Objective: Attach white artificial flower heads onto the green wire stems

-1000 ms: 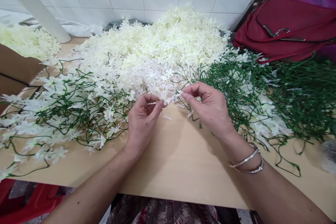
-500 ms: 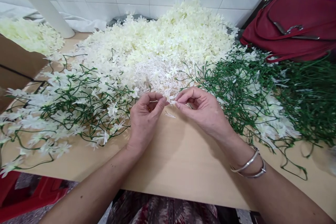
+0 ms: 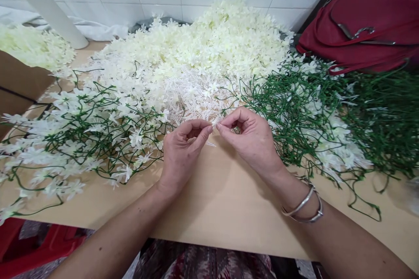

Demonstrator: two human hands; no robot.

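Observation:
My left hand (image 3: 185, 150) and my right hand (image 3: 250, 139) meet fingertip to fingertip over the table (image 3: 222, 200). Between their pinched fingers is a small white artificial flower (image 3: 215, 122), mostly hidden by the fingertips. Both thumbs press against the index fingers. A thin white stamen piece (image 3: 210, 143) lies on the table just under the left fingertips. Beyond the hands spreads a heap of white stamen pieces (image 3: 186, 91), and behind it rises a tall pile of cream blossoms (image 3: 209, 39).
Green-stemmed white flowers (image 3: 88, 130) cover the left side. Green stems (image 3: 281, 109) tangle on the right, with a red bag (image 3: 363, 26) behind them. A white roll (image 3: 49, 11) stands at the back left near a brown box (image 3: 22, 83). A red stool (image 3: 39, 244) is below.
My hands have drawn closer together, and the flower is now more covered by my fingertips. The whole view has shifted slightly.

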